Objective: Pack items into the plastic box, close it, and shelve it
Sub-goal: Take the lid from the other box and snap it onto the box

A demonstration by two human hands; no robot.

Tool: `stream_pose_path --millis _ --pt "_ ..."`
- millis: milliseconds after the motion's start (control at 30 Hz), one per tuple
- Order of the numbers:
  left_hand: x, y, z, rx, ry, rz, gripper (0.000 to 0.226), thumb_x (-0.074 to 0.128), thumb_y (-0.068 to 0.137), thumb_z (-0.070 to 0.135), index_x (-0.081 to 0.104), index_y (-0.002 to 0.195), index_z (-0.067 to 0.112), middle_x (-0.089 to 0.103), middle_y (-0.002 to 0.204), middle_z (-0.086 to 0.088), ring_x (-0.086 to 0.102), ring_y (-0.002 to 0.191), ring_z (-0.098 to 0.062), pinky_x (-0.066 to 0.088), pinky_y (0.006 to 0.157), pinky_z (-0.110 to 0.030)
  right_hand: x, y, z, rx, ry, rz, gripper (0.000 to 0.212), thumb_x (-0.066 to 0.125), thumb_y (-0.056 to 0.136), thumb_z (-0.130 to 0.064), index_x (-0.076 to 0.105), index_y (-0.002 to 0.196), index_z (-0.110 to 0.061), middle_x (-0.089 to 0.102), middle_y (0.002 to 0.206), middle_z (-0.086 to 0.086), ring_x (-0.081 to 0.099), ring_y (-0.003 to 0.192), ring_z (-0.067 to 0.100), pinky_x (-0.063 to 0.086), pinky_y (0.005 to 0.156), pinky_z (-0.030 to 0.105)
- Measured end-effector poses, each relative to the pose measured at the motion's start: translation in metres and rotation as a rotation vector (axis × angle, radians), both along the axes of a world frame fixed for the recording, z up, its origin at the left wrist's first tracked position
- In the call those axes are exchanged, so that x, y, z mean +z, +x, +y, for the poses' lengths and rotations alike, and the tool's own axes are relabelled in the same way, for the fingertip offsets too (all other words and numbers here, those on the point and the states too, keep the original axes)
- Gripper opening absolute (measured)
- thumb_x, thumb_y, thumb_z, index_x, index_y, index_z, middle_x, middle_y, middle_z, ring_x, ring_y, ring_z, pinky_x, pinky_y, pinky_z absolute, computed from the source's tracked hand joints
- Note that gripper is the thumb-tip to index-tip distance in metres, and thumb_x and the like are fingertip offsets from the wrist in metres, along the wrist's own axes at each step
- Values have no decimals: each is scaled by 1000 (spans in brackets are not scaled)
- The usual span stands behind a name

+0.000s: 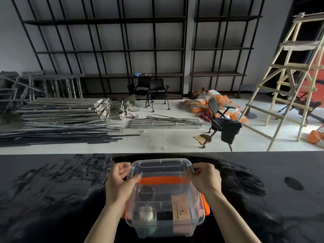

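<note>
my left hand (121, 183) grips the left edge of the clear lid (162, 174), right hand (206, 179) grips the right edge. lid sits over the plastic box (164, 223) on the black table (52, 190); white object, dark items and a tan carton (180, 207) inside.

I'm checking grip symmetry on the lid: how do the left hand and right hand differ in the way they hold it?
The left hand sits a little nearer the camera than the right hand. The left hand's thumb lies on top of the clear lid, pointing inward along its surface; the right hand's fingers curl over the far right corner, its back facing the camera. Both grip opposite side edges of the lid above the plastic box.
</note>
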State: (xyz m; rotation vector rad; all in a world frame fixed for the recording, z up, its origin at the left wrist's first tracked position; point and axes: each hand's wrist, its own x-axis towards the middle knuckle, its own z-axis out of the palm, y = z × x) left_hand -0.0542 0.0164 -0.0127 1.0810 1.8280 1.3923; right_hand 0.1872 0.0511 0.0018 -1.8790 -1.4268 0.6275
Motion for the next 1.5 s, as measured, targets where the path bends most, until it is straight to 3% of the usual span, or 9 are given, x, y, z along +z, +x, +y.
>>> stream_pose_path --millis 267,467,600,833,967,1067,1167,1267,1500 --pt "-11 9 -16 17 -27 147 53 89 67 14 59 108 28 66 106 13 66 98 -9 55 92 -36 -14 -6 -18 -65 -55 -109 18 64 89 -38 70 90 -21 62 107 4 51 82 20 39 69 31" --pt "-19 11 -20 1 -10 252 46 80 73 13 58 110 29 65 110 9 66 98 -9 56 87 -36 -29 -9 -31 -62 -109 -118 38 54 96 -45 57 122 -17 54 126 11 61 102 32 50 86 43" --pt "-27 16 -22 -6 36 369 45 74 74 17 54 111 32 61 112 6 62 101 -15 56 86 -39 -38 -8 -35 -85 -235 44 58 47 98 -53 46 142 -15 53 140 12 59 110 33 38 80 37" --pt "-29 26 -22 21 -89 680 44 56 90 46 49 127 22 58 125 -4 57 110 -23 50 90 -40 -45 -7 -37 -134 -272 131 75 46 94 -65 40 148 -14 64 133 10 63 114 33 41 77 36" --pt "-29 23 -18 43 -391 482 87 51 82 71 35 144 13 54 138 -13 60 116 -33 47 82 -40 -50 -5 -35 -169 -292 192 78 49 88 -71 49 138 -11 69 114 9 64 88 25 46 66 35" --pt "-29 19 -18 67 -546 221 98 51 60 88 57 121 12 67 111 -9 66 98 -31 54 85 -39 -52 -6 -35 -211 -263 187 78 51 85 -72 54 132 -10 70 106 7 66 86 25 48 62 33" --pt "-29 19 -22 148 -486 323 84 49 51 92 67 90 20 71 86 -2 69 79 -26 59 77 -40 -43 -11 -42 -236 -131 113 66 58 92 -57 51 140 -13 70 117 13 67 104 34 46 75 36" --pt "-27 23 -25 203 -350 516 77 55 60 86 65 99 20 71 85 1 69 82 -26 55 71 -35 -37 -15 -48 -213 -26 37 56 59 96 -47 52 140 -13 71 119 16 66 110 38 47 80 39" --pt "-29 11 -28 168 -202 651 56 60 74 73 61 95 21 71 85 4 69 81 -23 54 75 -37 -35 -31 -54 -199 43 -94 35 58 99 -39 67 117 -11 74 103 10 65 85 28 39 69 31"
